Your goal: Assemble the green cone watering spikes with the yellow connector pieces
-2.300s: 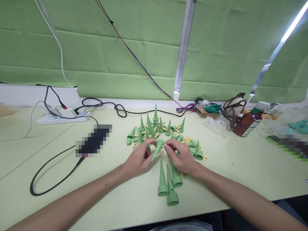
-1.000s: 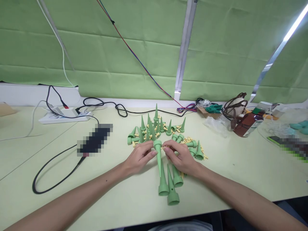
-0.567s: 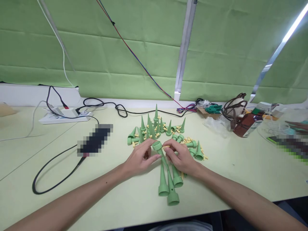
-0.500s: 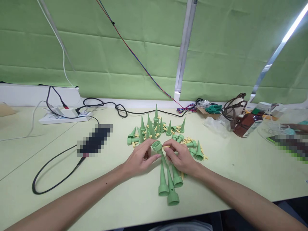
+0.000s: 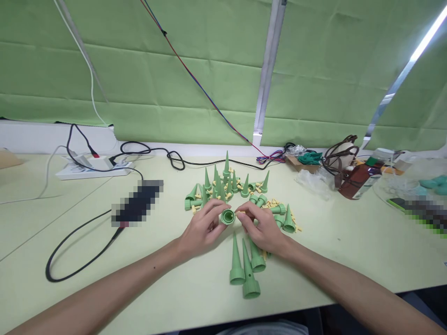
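Observation:
Between the fingers of my left hand point(image 5: 206, 228) is a green plastic watering spike point(image 5: 228, 217), its round open end facing me. My right hand point(image 5: 260, 225) pinches a small yellow plastic piece point(image 5: 239, 213) against the side of that collar; whether its tip sits in a hole is too small to tell. Below the hands, green spikes point(image 5: 250, 286) lie with their tips pointing away from me. Behind them stands a cluster of upright green spikes point(image 5: 226, 165) with yellow pieces among them. More yellow pieces point(image 5: 274, 203) and spikes lie just beyond my right hand.
On the left are a pixelated dark device point(image 5: 138, 204) with a looping black cable point(image 5: 49, 265) and a white power strip point(image 5: 94, 173). At the right lie a brown bottle point(image 5: 359, 179), crumpled clear plastic point(image 5: 316, 181) and another pixelated device with a green edge point(image 5: 419, 214).
The spike in my left hand has turned so its open end faces me and its cone no longer shows. My right hand stays beside it with the yellow piece.

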Action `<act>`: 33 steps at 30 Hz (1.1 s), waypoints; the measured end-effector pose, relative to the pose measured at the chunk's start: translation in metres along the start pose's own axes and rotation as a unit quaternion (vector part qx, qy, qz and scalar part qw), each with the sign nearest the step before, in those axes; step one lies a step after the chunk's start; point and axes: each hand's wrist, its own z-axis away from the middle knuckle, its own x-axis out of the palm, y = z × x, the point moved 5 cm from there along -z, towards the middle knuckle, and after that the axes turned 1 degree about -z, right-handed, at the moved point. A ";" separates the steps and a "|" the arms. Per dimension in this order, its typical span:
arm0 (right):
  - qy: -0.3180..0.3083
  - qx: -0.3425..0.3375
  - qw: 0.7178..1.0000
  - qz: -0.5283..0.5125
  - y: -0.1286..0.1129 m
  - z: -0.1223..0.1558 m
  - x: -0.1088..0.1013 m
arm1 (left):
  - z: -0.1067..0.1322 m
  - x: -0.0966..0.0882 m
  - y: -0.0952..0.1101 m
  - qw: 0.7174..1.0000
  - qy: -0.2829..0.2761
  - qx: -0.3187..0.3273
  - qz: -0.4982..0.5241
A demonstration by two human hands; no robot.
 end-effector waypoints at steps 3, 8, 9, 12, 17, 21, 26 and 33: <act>0.000 0.005 1.000 0.000 0.001 0.000 0.000 | 0.001 -0.001 0.001 1.000 -0.003 0.023 -0.020; 0.001 -0.012 1.000 0.028 0.000 0.000 0.002 | 0.000 -0.001 0.005 0.996 -0.003 0.070 -0.051; -0.001 -0.017 0.999 0.033 0.000 0.000 0.002 | 0.000 -0.001 0.006 0.996 -0.001 0.075 -0.055; -0.008 -0.029 0.999 0.044 -0.002 0.000 0.003 | 0.000 0.000 0.007 0.994 -0.002 0.089 -0.059; -0.013 -0.040 0.998 0.041 -0.004 0.000 0.004 | 0.002 0.002 0.005 0.994 -0.015 0.091 -0.055; -0.016 -0.033 0.999 0.037 -0.003 0.000 0.004 | 0.003 0.003 -0.001 0.999 -0.020 0.039 -0.019; -0.003 -0.028 0.999 0.034 -0.004 0.000 0.002 | 0.003 0.004 -0.003 0.999 -0.018 0.023 -0.027; 0.014 -0.040 0.999 0.025 -0.008 0.000 -0.002 | -0.003 0.002 -0.003 1.000 -0.019 -0.005 0.005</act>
